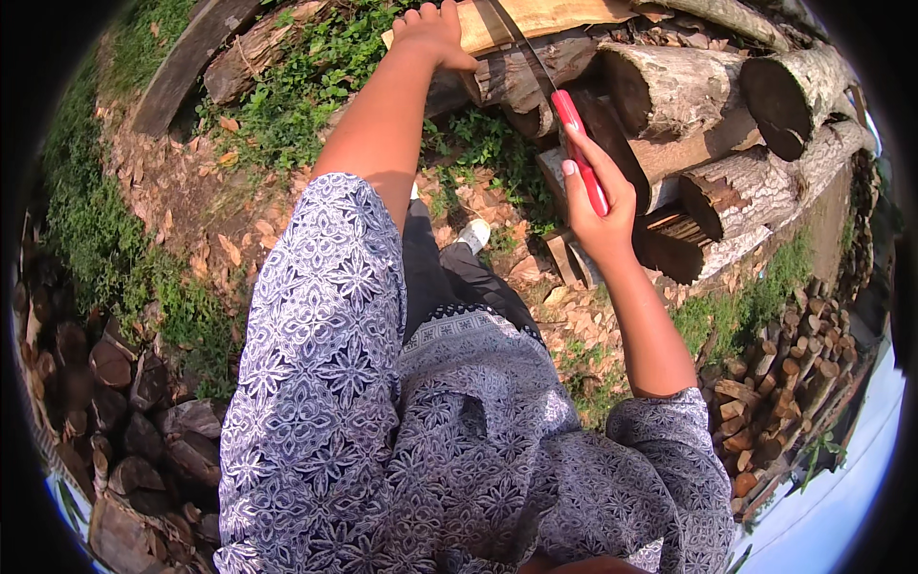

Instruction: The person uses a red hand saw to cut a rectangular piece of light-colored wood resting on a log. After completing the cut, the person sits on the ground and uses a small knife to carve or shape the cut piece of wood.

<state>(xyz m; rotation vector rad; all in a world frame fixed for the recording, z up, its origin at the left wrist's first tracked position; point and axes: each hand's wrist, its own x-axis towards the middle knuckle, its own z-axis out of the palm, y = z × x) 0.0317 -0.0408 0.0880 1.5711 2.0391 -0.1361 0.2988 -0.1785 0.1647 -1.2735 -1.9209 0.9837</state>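
The right hand [604, 203] grips a red-handled saw [566, 107], its blade [529, 50] lying across a pale board [559, 13] at the top, near logs [660, 91]; the left hand [430, 36] rests spread on the board's left end; dry leaves [229, 251] and weeds [320, 72] cover the ground [182, 212]

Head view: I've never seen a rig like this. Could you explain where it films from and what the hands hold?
No machine is at work, only a person's bare left hand and right hand. The single picture comes from a fisheye camera worn on the head, looking down, so edges bend and the dark-and-white patterned shirt fills the lower middle. The right hand grips the red handle of a tool, probably a saw, whose thin metal blade crosses a long, pale wooden piece. The left hand rests on that wood, left of the blade. Round, bark-covered logs lie stacked at the upper right.
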